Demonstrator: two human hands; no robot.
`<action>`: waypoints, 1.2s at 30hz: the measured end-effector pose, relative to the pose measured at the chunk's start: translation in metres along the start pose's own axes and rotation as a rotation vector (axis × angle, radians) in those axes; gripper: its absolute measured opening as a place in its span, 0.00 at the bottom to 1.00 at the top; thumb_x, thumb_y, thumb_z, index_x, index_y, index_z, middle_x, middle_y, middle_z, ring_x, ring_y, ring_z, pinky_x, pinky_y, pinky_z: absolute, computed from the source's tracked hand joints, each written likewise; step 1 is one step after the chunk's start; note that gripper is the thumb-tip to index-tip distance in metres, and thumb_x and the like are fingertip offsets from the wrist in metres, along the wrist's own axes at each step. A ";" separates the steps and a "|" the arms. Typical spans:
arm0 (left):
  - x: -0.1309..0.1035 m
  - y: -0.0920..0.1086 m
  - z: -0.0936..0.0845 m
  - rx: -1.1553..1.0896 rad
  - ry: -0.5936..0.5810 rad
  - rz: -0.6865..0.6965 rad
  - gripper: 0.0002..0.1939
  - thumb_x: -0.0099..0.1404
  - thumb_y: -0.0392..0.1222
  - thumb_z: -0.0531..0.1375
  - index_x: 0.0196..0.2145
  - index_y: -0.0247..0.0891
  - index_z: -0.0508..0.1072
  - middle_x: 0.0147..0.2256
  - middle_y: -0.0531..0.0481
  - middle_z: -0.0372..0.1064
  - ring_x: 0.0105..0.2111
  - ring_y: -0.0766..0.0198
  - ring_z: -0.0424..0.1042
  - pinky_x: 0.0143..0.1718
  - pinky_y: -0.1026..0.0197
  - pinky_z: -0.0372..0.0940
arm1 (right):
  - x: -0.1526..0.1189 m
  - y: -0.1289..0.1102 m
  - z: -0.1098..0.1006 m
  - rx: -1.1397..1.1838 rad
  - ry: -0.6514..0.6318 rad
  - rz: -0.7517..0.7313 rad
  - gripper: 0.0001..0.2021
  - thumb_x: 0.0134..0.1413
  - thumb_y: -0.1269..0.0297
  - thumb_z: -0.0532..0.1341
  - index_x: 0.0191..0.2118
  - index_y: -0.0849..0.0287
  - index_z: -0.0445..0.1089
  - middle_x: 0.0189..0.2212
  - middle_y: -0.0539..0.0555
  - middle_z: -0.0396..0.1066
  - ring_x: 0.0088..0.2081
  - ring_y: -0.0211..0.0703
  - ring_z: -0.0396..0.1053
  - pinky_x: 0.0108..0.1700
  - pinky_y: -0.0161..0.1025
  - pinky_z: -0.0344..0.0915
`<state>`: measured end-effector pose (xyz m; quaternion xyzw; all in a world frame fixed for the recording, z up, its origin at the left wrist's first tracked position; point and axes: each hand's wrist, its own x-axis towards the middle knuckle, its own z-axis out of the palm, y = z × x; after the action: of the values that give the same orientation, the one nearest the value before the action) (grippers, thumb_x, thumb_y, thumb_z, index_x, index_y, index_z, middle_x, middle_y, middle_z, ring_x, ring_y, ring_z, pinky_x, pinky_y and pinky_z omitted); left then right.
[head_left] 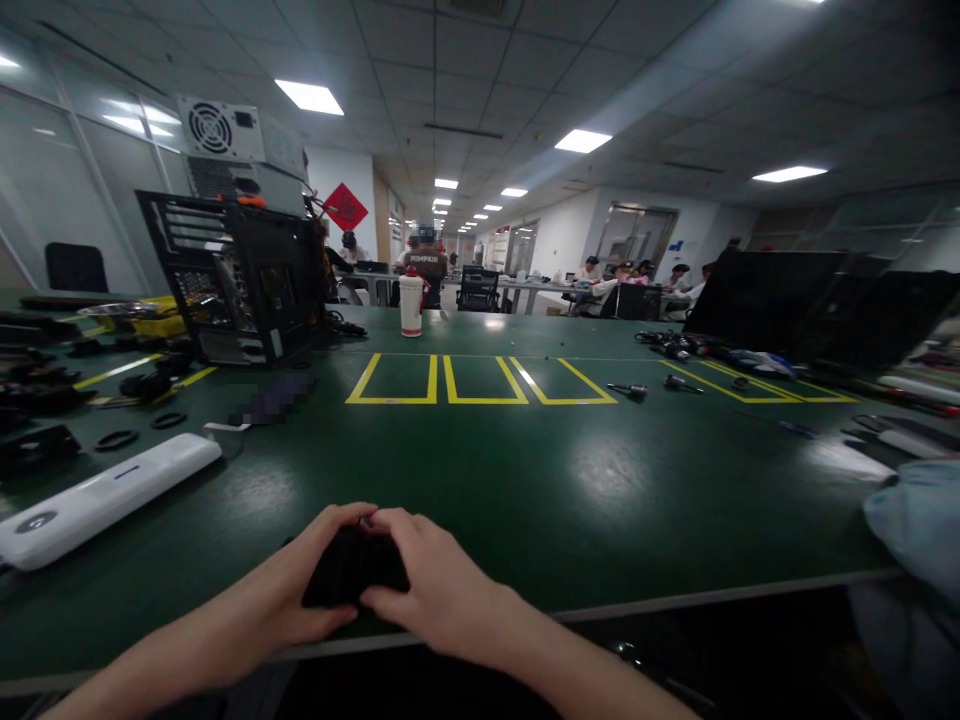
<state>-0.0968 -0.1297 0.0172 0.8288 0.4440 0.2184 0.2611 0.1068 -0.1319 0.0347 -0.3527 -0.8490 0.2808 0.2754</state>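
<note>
A dark object (352, 572) is held between my two hands just above the near edge of the green table (480, 470). My left hand (311, 580) wraps round its left side, with the thumb below and the fingers over the top. On the right side, my right hand (427, 580) grips it in the same way. The fingertips of both hands meet at the top of the object. Its details are too dark to make out.
A white elongated device (112, 495) lies at the left, near black rings (116, 440). Behind stands an open black computer case (247, 280). Yellow tape frames (487, 402), a white cup (411, 303) and screwdriver-like tools (628, 390) are farther back. Blue-grey fabric (919, 520) lies right.
</note>
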 end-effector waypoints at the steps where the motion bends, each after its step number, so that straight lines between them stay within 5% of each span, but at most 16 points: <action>1: -0.010 -0.005 0.000 0.018 0.047 -0.009 0.33 0.51 0.37 0.58 0.53 0.48 0.48 0.50 0.51 0.58 0.49 0.57 0.61 0.50 0.57 0.59 | 0.002 -0.005 0.009 0.072 0.014 0.009 0.25 0.43 0.64 0.62 0.49 0.57 0.56 0.45 0.54 0.64 0.47 0.45 0.62 0.49 0.42 0.59; 7: -0.042 -0.036 0.000 0.047 0.141 0.002 0.31 0.51 0.40 0.59 0.51 0.56 0.52 0.48 0.52 0.59 0.48 0.56 0.62 0.49 0.56 0.60 | 0.019 -0.016 0.052 0.396 0.058 0.131 0.34 0.35 0.62 0.66 0.51 0.53 0.53 0.44 0.53 0.64 0.43 0.44 0.66 0.45 0.42 0.63; 11: -0.051 -0.038 -0.002 0.031 0.256 -0.069 0.23 0.49 0.46 0.60 0.45 0.55 0.63 0.46 0.52 0.61 0.48 0.53 0.61 0.48 0.57 0.61 | 0.031 -0.017 0.063 0.487 0.048 0.197 0.37 0.30 0.59 0.68 0.51 0.54 0.54 0.42 0.53 0.64 0.39 0.44 0.68 0.40 0.41 0.65; 19: -0.050 -0.023 0.000 -0.005 0.338 -0.131 0.17 0.49 0.48 0.58 0.39 0.51 0.68 0.45 0.52 0.63 0.47 0.56 0.62 0.47 0.60 0.60 | 0.038 -0.020 0.051 0.435 0.004 0.162 0.33 0.29 0.52 0.67 0.46 0.54 0.60 0.37 0.51 0.66 0.37 0.42 0.66 0.37 0.38 0.64; 26: -0.050 -0.039 0.000 0.075 0.350 -0.085 0.17 0.48 0.47 0.57 0.38 0.48 0.64 0.42 0.52 0.65 0.43 0.57 0.65 0.41 0.63 0.64 | 0.033 -0.024 0.056 0.410 0.020 0.117 0.28 0.36 0.50 0.63 0.46 0.54 0.59 0.41 0.51 0.66 0.41 0.42 0.66 0.40 0.38 0.63; 31: -0.052 -0.041 0.001 0.102 0.362 -0.140 0.18 0.50 0.50 0.56 0.40 0.51 0.59 0.43 0.50 0.63 0.46 0.52 0.63 0.44 0.56 0.62 | 0.014 -0.026 0.048 0.284 0.047 0.036 0.26 0.42 0.53 0.61 0.48 0.55 0.59 0.44 0.53 0.63 0.46 0.45 0.62 0.47 0.40 0.60; 36: -0.064 -0.061 -0.019 0.337 0.329 -0.215 0.16 0.57 0.48 0.50 0.44 0.55 0.52 0.44 0.56 0.63 0.48 0.57 0.62 0.49 0.54 0.58 | -0.013 -0.010 0.025 0.231 0.126 0.091 0.18 0.45 0.63 0.61 0.45 0.54 0.62 0.43 0.51 0.62 0.45 0.39 0.62 0.47 0.37 0.59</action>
<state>-0.1790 -0.1509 -0.0147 0.7620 0.5962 0.2443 0.0651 0.0941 -0.1550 0.0209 -0.3738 -0.7751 0.3664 0.3539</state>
